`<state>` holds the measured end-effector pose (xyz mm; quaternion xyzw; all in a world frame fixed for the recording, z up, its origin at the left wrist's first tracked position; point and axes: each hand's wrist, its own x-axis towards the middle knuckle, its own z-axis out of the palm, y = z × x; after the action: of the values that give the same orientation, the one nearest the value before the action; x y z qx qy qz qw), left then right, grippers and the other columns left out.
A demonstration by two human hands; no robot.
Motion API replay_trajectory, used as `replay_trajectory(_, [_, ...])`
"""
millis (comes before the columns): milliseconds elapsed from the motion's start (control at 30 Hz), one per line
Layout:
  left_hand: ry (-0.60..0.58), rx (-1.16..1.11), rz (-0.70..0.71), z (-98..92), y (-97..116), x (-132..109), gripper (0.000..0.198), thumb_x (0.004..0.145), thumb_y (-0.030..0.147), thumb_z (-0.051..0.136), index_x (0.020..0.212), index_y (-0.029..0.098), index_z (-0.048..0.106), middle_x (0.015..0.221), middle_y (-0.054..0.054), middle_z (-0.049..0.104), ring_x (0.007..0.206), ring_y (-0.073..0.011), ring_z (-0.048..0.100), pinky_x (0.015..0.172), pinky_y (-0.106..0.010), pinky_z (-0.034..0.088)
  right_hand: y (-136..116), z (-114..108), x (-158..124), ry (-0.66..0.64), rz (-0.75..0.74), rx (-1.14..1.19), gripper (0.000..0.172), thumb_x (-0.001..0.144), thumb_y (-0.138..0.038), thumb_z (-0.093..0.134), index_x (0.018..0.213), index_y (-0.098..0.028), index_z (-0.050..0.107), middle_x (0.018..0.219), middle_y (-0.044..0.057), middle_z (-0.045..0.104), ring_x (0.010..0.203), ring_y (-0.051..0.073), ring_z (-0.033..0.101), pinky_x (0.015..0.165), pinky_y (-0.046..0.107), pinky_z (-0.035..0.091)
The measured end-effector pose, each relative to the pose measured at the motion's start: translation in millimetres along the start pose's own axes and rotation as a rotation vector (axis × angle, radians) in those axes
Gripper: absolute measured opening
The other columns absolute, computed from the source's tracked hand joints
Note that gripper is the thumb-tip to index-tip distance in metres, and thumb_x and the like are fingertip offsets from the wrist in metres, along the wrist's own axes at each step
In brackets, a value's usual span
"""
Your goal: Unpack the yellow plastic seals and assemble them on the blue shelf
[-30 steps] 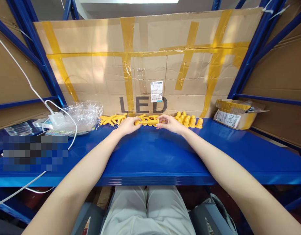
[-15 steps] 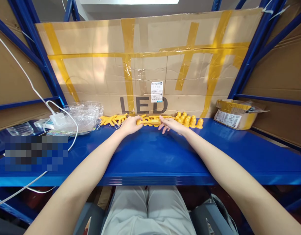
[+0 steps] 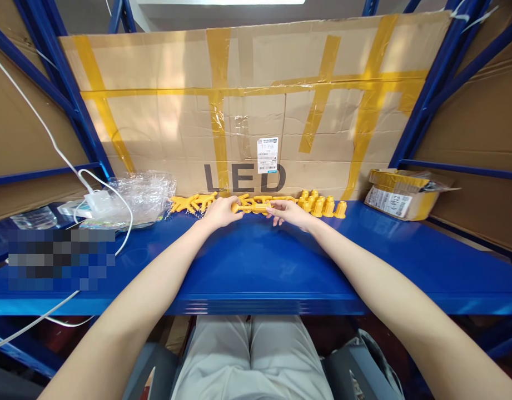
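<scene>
At the back of the blue shelf, my left hand [image 3: 222, 213] is closed, thumb and forefinger at the left end of a yellow plastic part [image 3: 261, 208]. My right hand [image 3: 287, 213] pinches the right end of that same part, which lies level between the hands. Its exact kind is too small to make out. Behind it runs a row of yellow plastic pieces [image 3: 263, 198]. Branching yellow pieces [image 3: 184, 203] with small springs or chains lie left of my left hand. Several yellow cup-shaped pieces [image 3: 317, 208] stand right of my right hand.
A large taped cardboard box [image 3: 172, 128] marked LED closes off the back. Clear plastic wrap [image 3: 143, 194] and a white charger with its cable [image 3: 100, 204] lie at left, near a blurred-out patch. A small open carton [image 3: 395, 194] stands at right.
The fingers of my right hand have moved slightly left and closed on the right end of the yellow part. My left hand has stayed nearly in place.
</scene>
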<state>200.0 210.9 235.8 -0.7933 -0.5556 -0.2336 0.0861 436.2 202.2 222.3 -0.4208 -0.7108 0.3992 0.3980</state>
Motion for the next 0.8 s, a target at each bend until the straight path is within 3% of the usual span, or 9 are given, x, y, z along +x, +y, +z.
replay_trajectory(200, [-0.001, -0.005, -0.009, -1.8, 2.2, -1.1, 0.042, 0.075, 0.051, 0.059, 0.107, 0.024, 0.067, 0.09, -0.006, 0.071, 0.084, -0.0267, 0.065, 0.071, -0.032, 0.047, -4.2, 0.7, -3.1, -0.009, 0.056, 0.024, 0.023, 0.089, -0.033, 0.062, 0.103, -0.015, 0.066, 0.083, 0.004, 0.069, 0.053, 0.007, 0.06, 0.048, 0.017, 0.047])
replay_trajectory(467, [0.0, 0.0, -0.004, -1.9, 1.9, -1.2, 0.045, 0.075, 0.052, 0.059, 0.11, 0.024, 0.067, 0.094, -0.006, 0.072, 0.086, -0.0259, 0.065, 0.072, -0.031, 0.047, -2.4, 1.7, -1.5, 0.02, 0.082, 0.044, 0.048, 0.084, -0.022, 0.069, 0.128, -0.017, 0.051, 0.08, 0.001, 0.07, 0.052, 0.008, 0.06, 0.048, 0.018, 0.048])
replay_trajectory(700, [-0.002, 0.004, 0.001, -2.3, 3.1, -1.9, 0.045, 0.076, 0.053, 0.059, 0.11, 0.025, 0.067, 0.095, -0.005, 0.072, 0.086, -0.0255, 0.066, 0.073, -0.031, 0.046, -2.5, 2.2, -2.3, 0.017, 0.057, 0.058, 0.023, 0.086, -0.029, 0.068, 0.103, -0.015, 0.06, 0.07, 0.001, 0.068, 0.05, 0.008, 0.06, 0.046, 0.017, 0.047])
replay_trajectory(800, [0.004, -0.005, -0.001, -2.1, 3.8, -2.7, 0.044, 0.076, 0.052, 0.059, 0.11, 0.025, 0.067, 0.097, -0.006, 0.072, 0.088, -0.0262, 0.066, 0.072, -0.032, 0.047, -4.2, 1.8, -3.2, -0.009, 0.063, 0.083, 0.023, 0.086, -0.037, 0.067, 0.087, -0.014, 0.062, 0.066, 0.002, 0.068, 0.049, 0.008, 0.06, 0.046, 0.017, 0.045])
